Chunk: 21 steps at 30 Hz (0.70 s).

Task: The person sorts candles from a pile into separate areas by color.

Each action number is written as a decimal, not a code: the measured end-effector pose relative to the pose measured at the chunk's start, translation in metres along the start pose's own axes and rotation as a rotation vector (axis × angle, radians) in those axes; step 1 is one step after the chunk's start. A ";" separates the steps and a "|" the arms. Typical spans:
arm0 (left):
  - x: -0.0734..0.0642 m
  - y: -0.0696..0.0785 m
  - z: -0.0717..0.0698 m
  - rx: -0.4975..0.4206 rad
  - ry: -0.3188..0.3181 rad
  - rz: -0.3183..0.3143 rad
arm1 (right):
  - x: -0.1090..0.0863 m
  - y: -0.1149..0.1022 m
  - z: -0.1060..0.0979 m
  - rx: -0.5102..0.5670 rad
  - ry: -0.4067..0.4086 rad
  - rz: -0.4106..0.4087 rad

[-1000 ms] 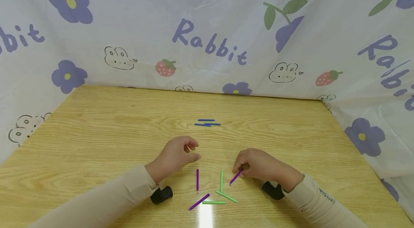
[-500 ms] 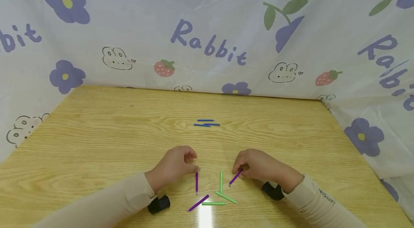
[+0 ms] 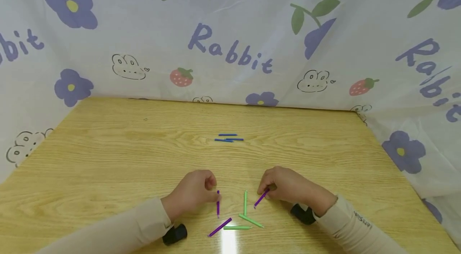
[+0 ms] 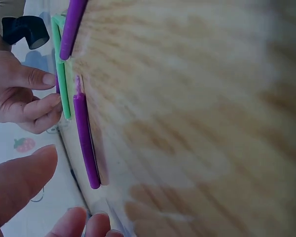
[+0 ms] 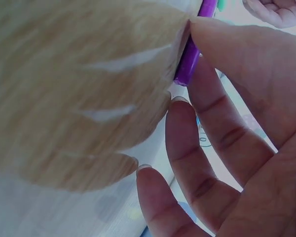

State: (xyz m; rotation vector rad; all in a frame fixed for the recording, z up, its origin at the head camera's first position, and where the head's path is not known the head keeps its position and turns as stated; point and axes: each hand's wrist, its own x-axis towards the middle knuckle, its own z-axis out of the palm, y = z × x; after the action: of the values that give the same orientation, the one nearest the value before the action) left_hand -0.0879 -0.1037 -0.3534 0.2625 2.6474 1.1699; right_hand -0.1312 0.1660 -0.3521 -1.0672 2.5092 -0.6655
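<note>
In the head view my right hand (image 3: 288,186) pinches a thin purple candle (image 3: 261,199) between thumb and index finger; the right wrist view shows that candle (image 5: 187,63) close over the table. My left hand (image 3: 194,191) hovers at the far end of a second purple candle (image 3: 217,209). Its thumb (image 4: 27,180) and fingers are spread apart, with that candle (image 4: 87,140) lying beyond them in the left wrist view. A third purple candle (image 3: 220,227) lies slanted nearer the front. Between the hands, three green candles (image 3: 245,204) form a bent line, their ends close together.
Three blue candles (image 3: 228,135) lie farther back on the wooden table (image 3: 144,154). A white curtain (image 3: 151,26) printed with flowers and rabbits hangs along the back and sides. A black wrist mount (image 3: 175,235) sits below the left cuff.
My left hand has come down toward the front, from beyond the upright purple candle to its far end. The right hand keeps its pinch and has hardly moved.
</note>
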 end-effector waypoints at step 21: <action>-0.003 0.000 0.003 0.072 -0.003 -0.035 | 0.000 -0.002 -0.001 -0.002 -0.013 0.019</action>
State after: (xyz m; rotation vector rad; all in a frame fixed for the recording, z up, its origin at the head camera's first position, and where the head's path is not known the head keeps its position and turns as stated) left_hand -0.0844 -0.1020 -0.3547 0.2291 2.6841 1.0643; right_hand -0.1305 0.1645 -0.3500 -1.0438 2.5058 -0.6488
